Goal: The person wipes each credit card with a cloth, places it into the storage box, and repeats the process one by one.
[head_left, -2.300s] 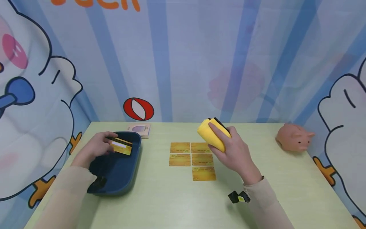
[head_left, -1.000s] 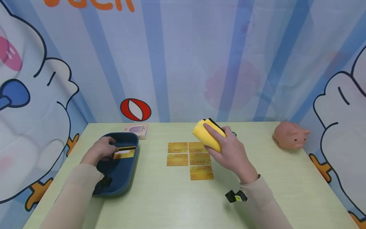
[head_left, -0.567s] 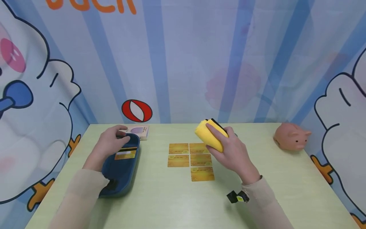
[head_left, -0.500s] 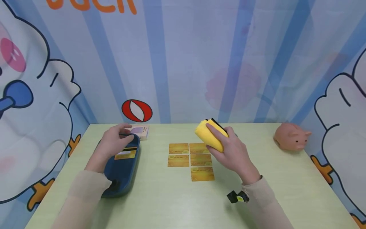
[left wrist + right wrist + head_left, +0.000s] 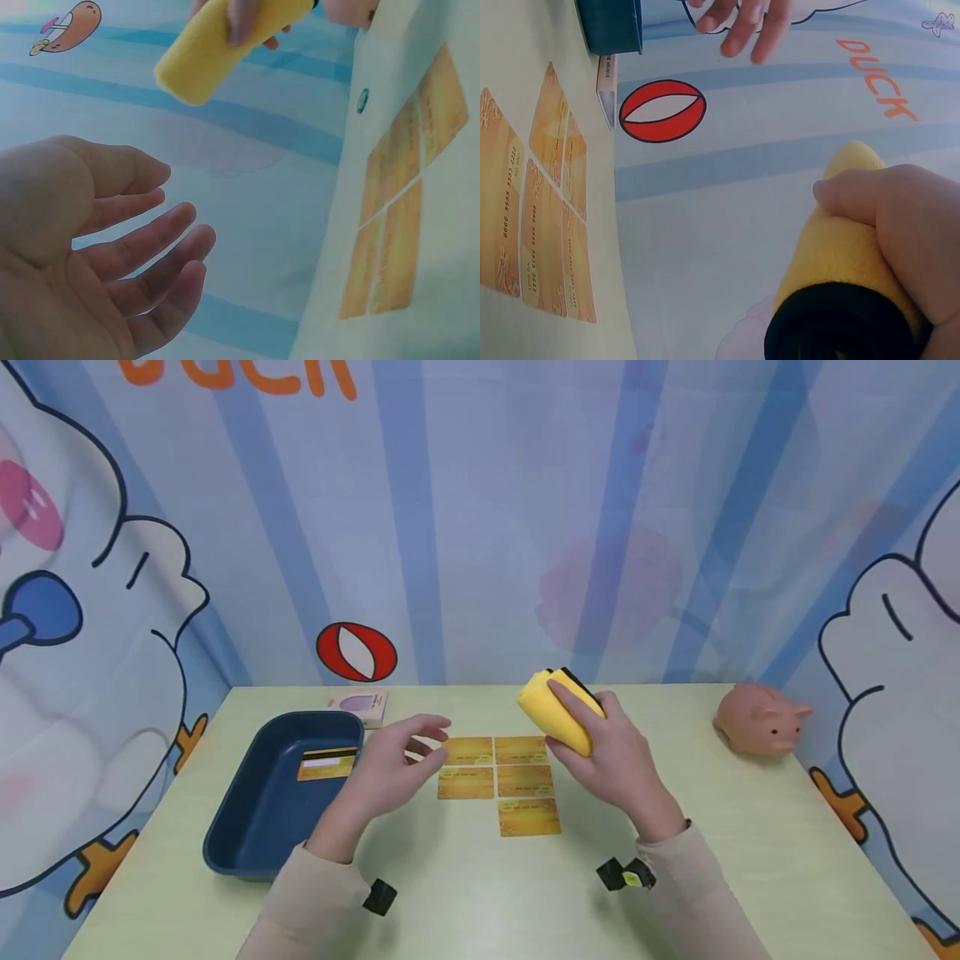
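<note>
1. Your right hand (image 5: 611,760) is grasping a soft-looking yellow cloth roll with a black edge (image 5: 551,710), and you are holding it above the pale green tabletop (image 5: 465,893)
2. Your left hand (image 5: 393,764) is gripping nothing; its loosely bent fingers are hanging between the dark blue rounded tray (image 5: 262,810) and the five gold rectangular cards (image 5: 523,781)
3. Those five are lying flat in two columns, the right one running longer towards you, while a gold card with a black stripe (image 5: 327,766) is lying inside the tray
4. You are probably doing best by gripping the roll firmly enough that it isn't unwinding
5. Thin cards are likely sliding easily, so you are wise to be lifting fingertips and sleeves clear of that neat layout
</note>
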`<state>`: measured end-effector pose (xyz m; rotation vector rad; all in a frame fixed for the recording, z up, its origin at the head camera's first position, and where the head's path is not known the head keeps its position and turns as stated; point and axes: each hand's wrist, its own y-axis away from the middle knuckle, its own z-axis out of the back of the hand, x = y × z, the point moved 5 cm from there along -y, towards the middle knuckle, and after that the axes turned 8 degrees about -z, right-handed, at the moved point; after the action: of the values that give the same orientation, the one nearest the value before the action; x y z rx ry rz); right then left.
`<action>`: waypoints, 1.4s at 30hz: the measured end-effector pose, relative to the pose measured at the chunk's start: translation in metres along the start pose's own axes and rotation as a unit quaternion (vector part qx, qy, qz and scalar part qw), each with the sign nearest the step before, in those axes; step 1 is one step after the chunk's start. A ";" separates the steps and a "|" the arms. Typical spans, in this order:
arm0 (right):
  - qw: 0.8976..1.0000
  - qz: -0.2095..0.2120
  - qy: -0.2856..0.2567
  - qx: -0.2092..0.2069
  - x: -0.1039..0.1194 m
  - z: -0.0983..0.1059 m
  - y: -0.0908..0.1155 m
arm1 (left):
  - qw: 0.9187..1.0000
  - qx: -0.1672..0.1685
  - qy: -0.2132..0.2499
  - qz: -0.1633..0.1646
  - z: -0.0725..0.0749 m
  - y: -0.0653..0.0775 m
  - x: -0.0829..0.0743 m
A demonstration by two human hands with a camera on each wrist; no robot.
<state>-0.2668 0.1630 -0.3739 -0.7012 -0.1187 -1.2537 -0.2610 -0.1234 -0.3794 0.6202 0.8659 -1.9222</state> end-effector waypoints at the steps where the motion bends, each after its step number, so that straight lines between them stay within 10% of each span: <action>1: 1.000 -0.002 -0.001 0.001 0.000 0.000 0.000 | 1.000 0.003 0.005 0.007 -0.006 0.000 0.002; 18: 1.000 -0.007 0.005 0.000 -0.002 0.001 -0.002 | 0.990 0.011 -0.015 0.140 -0.060 -0.008 0.076; 42: 1.000 -0.017 0.015 0.006 -0.003 0.000 -0.001 | 0.982 0.057 -0.135 0.117 -0.073 -0.002 0.077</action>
<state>-0.2688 0.1655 -0.3747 -0.6725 -0.1122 -1.2941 -0.2926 -0.1073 -0.4791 0.4893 0.4920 -1.7967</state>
